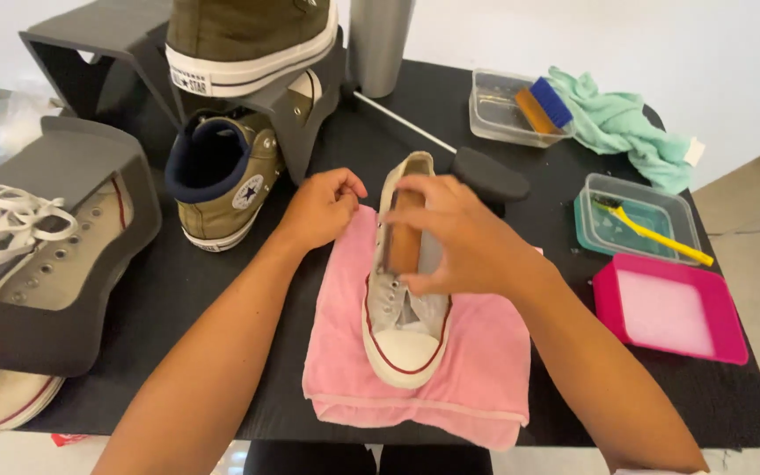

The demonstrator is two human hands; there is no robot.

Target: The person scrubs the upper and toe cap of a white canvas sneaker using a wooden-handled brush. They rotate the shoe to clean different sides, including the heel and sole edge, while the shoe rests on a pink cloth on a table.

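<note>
Nearest me, I see a pink cloth (pixel 477 378) spread on the black desk (pixel 310 400), with a grey sneaker (pixel 404 339) lying on it, white toe toward me. My right hand (pixel 459 242) rests on the sneaker's upper, fingers curled over the opening and pinching its side; it grips the sneaker. My left hand (pixel 321 208) sits just left of the right one, fingers closed on the pink cloth's far edge beside the sneaker's heel.

Right of my right hand lies a pink tray (pixel 732 334), and just beyond it a clear tub (pixel 670 207) holding a yellow brush (pixel 653 230). Left of my left hand stands an olive high-top (pixel 226 180) under a grey rack (pixel 301 105), with another olive shoe (pixel 239 40) on top of the rack. Further left, white laces (pixel 2 224) lie on a grey stand (pixel 72 299). Beyond both hands stand a metal cylinder (pixel 378 40), a second tub (pixel 496 110) with a blue brush (pixel 549 104), and a green cloth (pixel 626 127).
</note>
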